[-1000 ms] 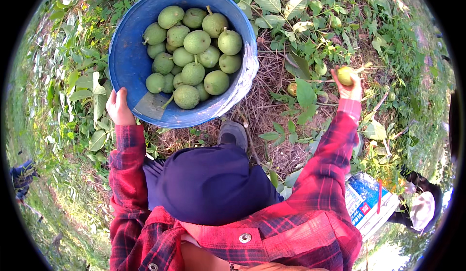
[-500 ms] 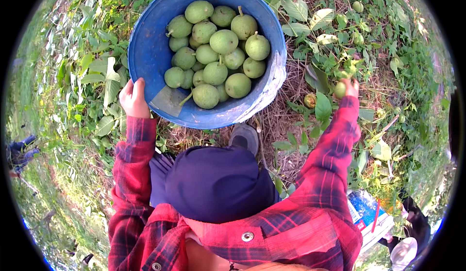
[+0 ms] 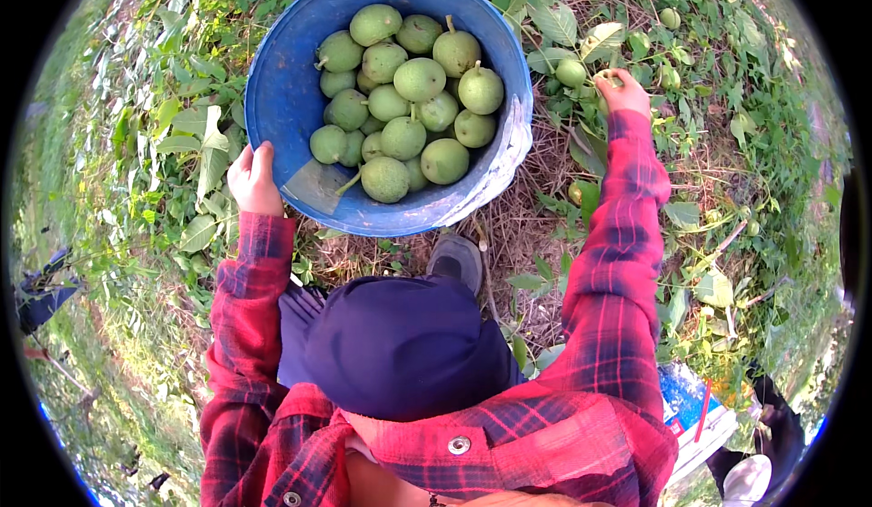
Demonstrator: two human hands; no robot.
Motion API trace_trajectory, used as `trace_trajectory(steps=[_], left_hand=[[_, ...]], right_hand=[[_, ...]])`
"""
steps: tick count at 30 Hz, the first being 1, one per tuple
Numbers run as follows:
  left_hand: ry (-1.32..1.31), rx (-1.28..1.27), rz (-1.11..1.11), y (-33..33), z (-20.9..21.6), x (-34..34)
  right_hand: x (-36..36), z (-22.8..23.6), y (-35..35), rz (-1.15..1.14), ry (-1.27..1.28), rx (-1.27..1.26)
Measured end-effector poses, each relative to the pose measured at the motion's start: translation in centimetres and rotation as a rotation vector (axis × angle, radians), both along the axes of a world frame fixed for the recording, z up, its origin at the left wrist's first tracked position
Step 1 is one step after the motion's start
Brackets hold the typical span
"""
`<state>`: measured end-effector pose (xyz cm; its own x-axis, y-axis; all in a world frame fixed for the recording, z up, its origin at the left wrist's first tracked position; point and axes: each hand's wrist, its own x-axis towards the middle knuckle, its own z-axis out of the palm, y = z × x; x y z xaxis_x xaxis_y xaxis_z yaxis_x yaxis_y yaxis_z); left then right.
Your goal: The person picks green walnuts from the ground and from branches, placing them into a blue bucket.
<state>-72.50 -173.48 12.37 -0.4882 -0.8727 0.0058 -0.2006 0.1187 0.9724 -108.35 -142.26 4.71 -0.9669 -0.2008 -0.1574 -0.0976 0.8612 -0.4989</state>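
Note:
A blue bucket [image 3: 313, 30] tips toward me, holding several green walnuts [image 3: 419, 80] in their husks, a few with stems. My left hand [image 3: 255, 180] is closed on the bucket's near left rim, thumb on the inside. To the right of the bucket, my right hand [image 3: 627, 94] is over the undergrowth with its fingers curled round a green walnut [image 3: 603, 104], mostly hidden by the fingers. Just left of those fingers is another round green walnut [image 3: 570, 72]; whether it touches the ground cannot be made out.
Leafy weeds and dry stalks [image 3: 545, 157] cover the ground. More green walnuts [image 3: 670, 18] lie among the leaves at the far right. My shoe [image 3: 456, 262] is just below the bucket. A blue and white sack [image 3: 695, 416] lies at lower right, near another person's white shoe [image 3: 747, 480].
My right hand has moved away from me and slightly left through the weeds. A green walnut now shows left of its fingers. The bucket has shifted very slightly; my left hand keeps its rim.

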Motion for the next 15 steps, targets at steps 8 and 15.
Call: trace_trajectory(steps=[8,15], left_hand=[[-0.045,-0.028,-0.033,0.7,0.4,-0.8],[-0.024,-0.073,-0.013,0.5,0.5,-0.7]], right_hand=[[-2.3,-3.0,-4.4,0.053,-0.136,0.131],[4.8,4.4,0.1,-0.186,-0.499,-1.718]])
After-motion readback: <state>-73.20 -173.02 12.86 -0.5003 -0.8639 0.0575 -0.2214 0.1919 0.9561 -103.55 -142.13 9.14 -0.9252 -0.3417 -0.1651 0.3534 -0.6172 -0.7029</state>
